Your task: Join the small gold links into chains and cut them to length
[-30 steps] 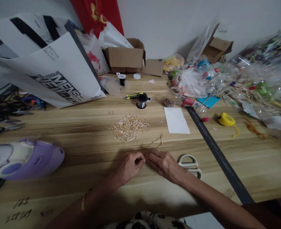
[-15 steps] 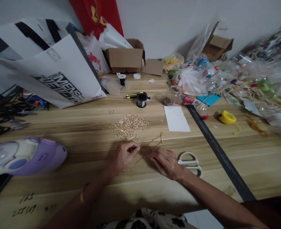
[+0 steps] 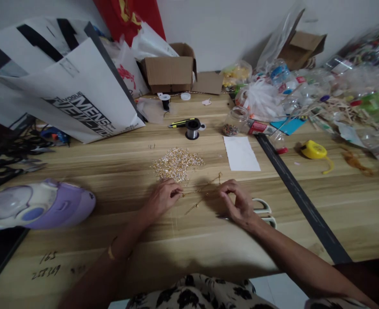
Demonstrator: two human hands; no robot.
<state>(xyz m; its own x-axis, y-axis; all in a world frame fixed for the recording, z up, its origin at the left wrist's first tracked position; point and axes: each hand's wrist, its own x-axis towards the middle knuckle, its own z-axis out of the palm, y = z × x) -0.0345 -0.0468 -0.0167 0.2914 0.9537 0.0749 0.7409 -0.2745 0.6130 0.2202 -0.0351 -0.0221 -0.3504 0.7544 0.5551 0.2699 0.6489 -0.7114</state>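
My left hand (image 3: 164,196) is closed, its thumb and fingertips pinched at one end of a thin gold chain (image 3: 198,190). From there the chain stretches over the wood toward my right hand (image 3: 238,201). That hand is closed too, thumb and forefinger meeting; whatever is between them is too small to make out. A second short piece of gold chain (image 3: 192,209) lies just below the first. Just beyond my left fingers spreads a pile of gold and clear beads (image 3: 176,164). White-handled scissors (image 3: 264,207) lie partly beneath my right hand.
Behind the beads stand a wire spool (image 3: 192,129) and a yellow-black cutter (image 3: 179,123). A white paper (image 3: 241,153), a dark ruler strip (image 3: 300,195) and a yellow tape measure (image 3: 313,149) lie to the right. A purple-white device (image 3: 59,206) sits at left.
My right hand has moved right, away from the chain's middle, and over the scissors. My left hand now pinches a chain end. The whole view has shifted slightly.
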